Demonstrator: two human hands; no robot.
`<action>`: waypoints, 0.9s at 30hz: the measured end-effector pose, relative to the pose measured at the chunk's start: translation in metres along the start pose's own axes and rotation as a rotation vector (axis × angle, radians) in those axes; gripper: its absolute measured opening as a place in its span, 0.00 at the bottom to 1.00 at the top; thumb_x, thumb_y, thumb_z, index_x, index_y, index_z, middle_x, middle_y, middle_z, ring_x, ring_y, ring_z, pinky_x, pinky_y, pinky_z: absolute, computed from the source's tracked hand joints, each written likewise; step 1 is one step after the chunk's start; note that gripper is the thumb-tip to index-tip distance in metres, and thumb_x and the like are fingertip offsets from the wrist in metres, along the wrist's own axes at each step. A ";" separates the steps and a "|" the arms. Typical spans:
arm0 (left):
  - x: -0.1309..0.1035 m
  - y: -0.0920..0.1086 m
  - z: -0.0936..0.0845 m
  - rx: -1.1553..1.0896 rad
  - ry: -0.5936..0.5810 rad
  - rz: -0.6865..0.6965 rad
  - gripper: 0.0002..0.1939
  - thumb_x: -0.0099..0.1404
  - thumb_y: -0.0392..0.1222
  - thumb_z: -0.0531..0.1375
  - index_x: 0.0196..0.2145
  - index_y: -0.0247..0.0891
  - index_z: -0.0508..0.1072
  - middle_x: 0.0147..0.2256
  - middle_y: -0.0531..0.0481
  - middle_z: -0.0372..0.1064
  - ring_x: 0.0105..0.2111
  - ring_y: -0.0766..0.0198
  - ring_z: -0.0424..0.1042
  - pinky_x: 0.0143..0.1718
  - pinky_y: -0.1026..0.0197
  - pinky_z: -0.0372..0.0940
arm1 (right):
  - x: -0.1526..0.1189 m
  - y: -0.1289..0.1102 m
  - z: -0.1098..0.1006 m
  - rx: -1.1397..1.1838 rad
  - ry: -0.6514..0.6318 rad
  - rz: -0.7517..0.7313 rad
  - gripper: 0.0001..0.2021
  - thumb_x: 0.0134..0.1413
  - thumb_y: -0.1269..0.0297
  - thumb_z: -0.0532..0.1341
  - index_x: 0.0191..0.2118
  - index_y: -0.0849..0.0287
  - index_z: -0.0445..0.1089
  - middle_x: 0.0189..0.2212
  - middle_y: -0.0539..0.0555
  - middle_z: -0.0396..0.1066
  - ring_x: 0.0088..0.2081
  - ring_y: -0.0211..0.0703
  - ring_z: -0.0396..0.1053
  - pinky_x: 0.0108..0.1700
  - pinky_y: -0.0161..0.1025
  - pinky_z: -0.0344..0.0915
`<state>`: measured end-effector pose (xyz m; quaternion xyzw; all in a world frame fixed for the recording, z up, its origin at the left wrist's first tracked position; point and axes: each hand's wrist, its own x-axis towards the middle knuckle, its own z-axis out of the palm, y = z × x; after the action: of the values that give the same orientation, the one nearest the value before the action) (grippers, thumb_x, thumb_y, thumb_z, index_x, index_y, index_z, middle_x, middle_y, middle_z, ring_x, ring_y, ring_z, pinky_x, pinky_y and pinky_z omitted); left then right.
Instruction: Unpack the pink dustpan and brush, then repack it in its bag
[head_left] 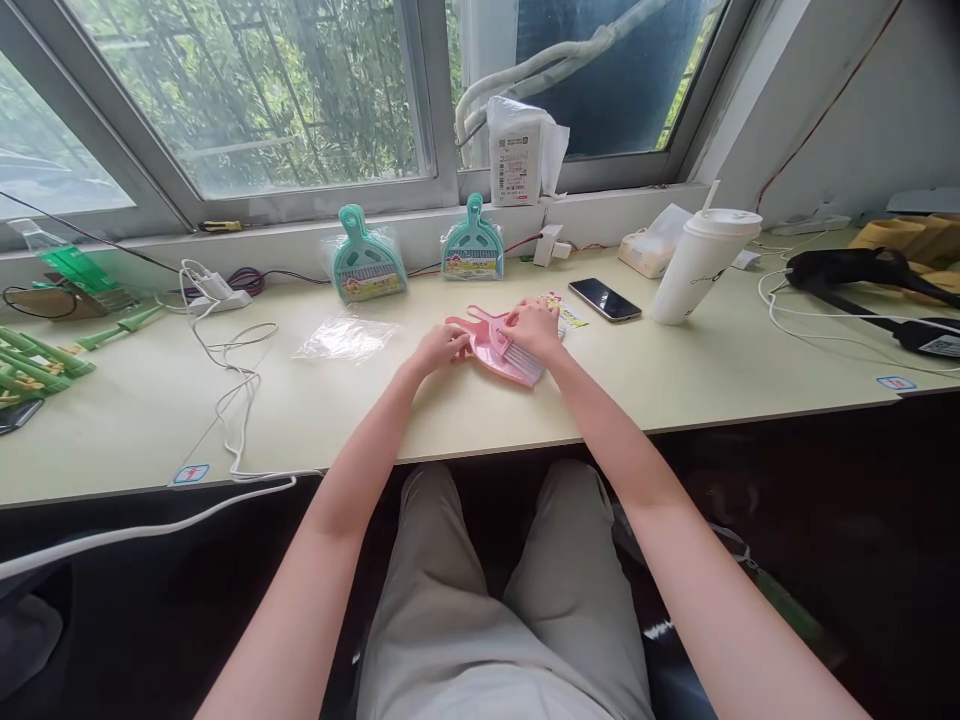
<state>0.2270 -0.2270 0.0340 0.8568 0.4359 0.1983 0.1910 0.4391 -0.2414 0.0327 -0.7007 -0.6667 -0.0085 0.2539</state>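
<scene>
Both hands meet at the middle of the pale tabletop (315,420), over a small pink dustpan (491,352) that lies flat there with a pink brush (517,355) resting in it. Her left hand (441,347) rests at the pan's left edge, fingers curled onto the plastic; the right hand (534,326) lies over the brush, fingertips pinching near its handle. Just left of the pan lies an empty clear plastic bag (346,338). Behind, against the window sill, two teal dustpan sets (367,258) stand upright in their wrappers. To the right lie a dark phone (604,299) and a tilted white cup (703,262). A white cable (232,400) trails across the left side.
</scene>
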 end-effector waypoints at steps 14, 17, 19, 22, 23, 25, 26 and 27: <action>-0.006 -0.001 -0.008 0.549 0.179 0.237 0.13 0.66 0.34 0.58 0.47 0.40 0.75 0.50 0.43 0.69 0.52 0.54 0.66 0.51 0.54 0.62 | -0.008 -0.009 -0.007 0.159 -0.209 -0.196 0.10 0.54 0.53 0.67 0.38 0.50 0.81 0.53 0.53 0.71 0.55 0.55 0.60 0.55 0.50 0.54; -0.006 0.002 -0.004 0.599 0.132 0.247 0.15 0.68 0.31 0.53 0.47 0.39 0.76 0.46 0.42 0.71 0.48 0.55 0.68 0.49 0.54 0.62 | -0.008 -0.008 -0.005 0.213 -0.198 -0.204 0.09 0.54 0.54 0.67 0.36 0.52 0.81 0.51 0.52 0.73 0.56 0.54 0.61 0.56 0.49 0.54; -0.006 0.005 -0.002 0.651 0.103 0.224 0.17 0.69 0.31 0.51 0.48 0.38 0.77 0.44 0.42 0.72 0.46 0.55 0.70 0.48 0.55 0.62 | -0.008 -0.008 -0.004 0.238 -0.192 -0.210 0.09 0.54 0.55 0.67 0.35 0.52 0.81 0.50 0.52 0.74 0.55 0.53 0.62 0.56 0.48 0.54; -0.005 0.009 -0.001 0.697 0.056 0.175 0.19 0.69 0.31 0.50 0.50 0.38 0.77 0.43 0.43 0.73 0.45 0.56 0.71 0.44 0.56 0.63 | -0.009 -0.007 -0.003 0.238 -0.194 -0.206 0.09 0.55 0.57 0.65 0.36 0.53 0.81 0.50 0.52 0.74 0.55 0.53 0.62 0.55 0.47 0.54; -0.004 0.010 -0.001 0.704 0.044 0.163 0.19 0.69 0.30 0.50 0.50 0.38 0.76 0.43 0.43 0.73 0.44 0.56 0.72 0.44 0.56 0.63 | -0.009 -0.007 -0.003 0.229 -0.198 -0.205 0.09 0.55 0.57 0.65 0.36 0.53 0.81 0.50 0.52 0.74 0.54 0.53 0.62 0.55 0.47 0.55; -0.004 0.012 -0.001 0.718 0.024 0.149 0.20 0.69 0.30 0.50 0.51 0.38 0.76 0.43 0.42 0.73 0.44 0.55 0.73 0.43 0.56 0.64 | -0.008 -0.008 -0.003 0.207 -0.201 -0.197 0.10 0.55 0.56 0.65 0.37 0.54 0.81 0.50 0.53 0.73 0.54 0.54 0.61 0.54 0.47 0.55; -0.004 0.013 -0.002 0.726 0.015 0.144 0.19 0.69 0.30 0.50 0.51 0.38 0.76 0.44 0.42 0.73 0.44 0.55 0.73 0.43 0.56 0.64 | -0.008 -0.008 -0.003 0.198 -0.202 -0.191 0.10 0.55 0.56 0.65 0.37 0.54 0.81 0.50 0.53 0.73 0.54 0.55 0.61 0.54 0.47 0.55; -0.004 0.014 -0.002 0.732 0.005 0.140 0.19 0.69 0.30 0.51 0.51 0.37 0.75 0.44 0.41 0.73 0.44 0.54 0.73 0.43 0.56 0.64 | -0.008 -0.008 -0.003 0.193 -0.204 -0.186 0.10 0.55 0.56 0.65 0.37 0.54 0.81 0.51 0.54 0.73 0.54 0.55 0.61 0.54 0.47 0.55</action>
<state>0.2334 -0.2378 0.0418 0.8956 0.4188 0.0441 -0.1432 0.4315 -0.2500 0.0352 -0.6055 -0.7487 0.1033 0.2494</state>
